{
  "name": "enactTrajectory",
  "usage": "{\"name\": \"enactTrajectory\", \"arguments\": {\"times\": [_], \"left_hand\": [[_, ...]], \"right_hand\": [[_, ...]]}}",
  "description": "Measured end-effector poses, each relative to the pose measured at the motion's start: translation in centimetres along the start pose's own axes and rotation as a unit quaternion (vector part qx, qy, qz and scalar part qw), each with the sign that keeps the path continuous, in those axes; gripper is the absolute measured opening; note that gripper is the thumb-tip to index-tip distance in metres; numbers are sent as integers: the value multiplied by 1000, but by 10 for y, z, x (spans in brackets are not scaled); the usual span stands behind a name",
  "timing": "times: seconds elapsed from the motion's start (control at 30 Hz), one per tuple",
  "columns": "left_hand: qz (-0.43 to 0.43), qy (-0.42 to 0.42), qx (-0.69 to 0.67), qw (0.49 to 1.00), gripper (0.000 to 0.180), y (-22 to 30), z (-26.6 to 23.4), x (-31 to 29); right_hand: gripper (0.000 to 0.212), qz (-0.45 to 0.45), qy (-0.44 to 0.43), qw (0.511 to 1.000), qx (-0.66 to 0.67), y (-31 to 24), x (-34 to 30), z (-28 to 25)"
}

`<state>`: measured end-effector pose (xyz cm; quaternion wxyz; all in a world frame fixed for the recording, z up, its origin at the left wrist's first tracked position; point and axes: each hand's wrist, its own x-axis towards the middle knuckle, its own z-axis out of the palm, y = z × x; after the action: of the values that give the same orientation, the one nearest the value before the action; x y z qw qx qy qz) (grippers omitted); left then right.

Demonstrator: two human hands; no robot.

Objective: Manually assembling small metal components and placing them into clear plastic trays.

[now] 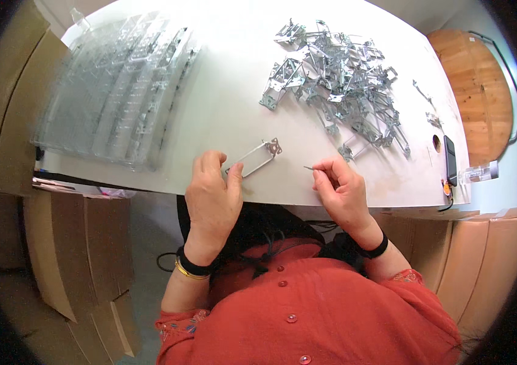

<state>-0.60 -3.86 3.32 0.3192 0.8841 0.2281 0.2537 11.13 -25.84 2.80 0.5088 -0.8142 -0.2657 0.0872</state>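
My left hand [213,193] is closed on the near end of a small metal bracket [275,146], a frame of two thin parallel rods with a perforated plate at its far end. The bracket tilts up to the right, low over the white table [222,91] or resting on it; I cannot tell which. To the right, my right hand [342,191] pinches a short, thin metal pin [309,168] between thumb and forefinger. The pin's tip points left toward the bracket, apart from it. My fingers hide the bracket's near end.
Beyond my right hand lies a tangled heap of similar metal brackets [346,79]. Stacked clear plastic trays [97,103] stand at the left. A dark phone-like device [450,159] and a clear bottle [480,173] sit at the right edge, near a round hole. Cardboard boxes [79,243] flank the table.
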Motion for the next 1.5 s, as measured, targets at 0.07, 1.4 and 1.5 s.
{"name": "enactTrajectory", "arguments": {"times": [0.07,1.4,1.5], "left_hand": [[42,53,53,996,20,10,-1,2],[-9,71,-155,985,16,0,-2,-6],[-42,44,-107,992,15,-10,-14,-16]], "right_hand": [[6,5,-8,1000,15,1,-1,-2],[8,31,-39,992,119,20,-11,-4],[7,62,-44,988,135,12,-9,-4]]}}
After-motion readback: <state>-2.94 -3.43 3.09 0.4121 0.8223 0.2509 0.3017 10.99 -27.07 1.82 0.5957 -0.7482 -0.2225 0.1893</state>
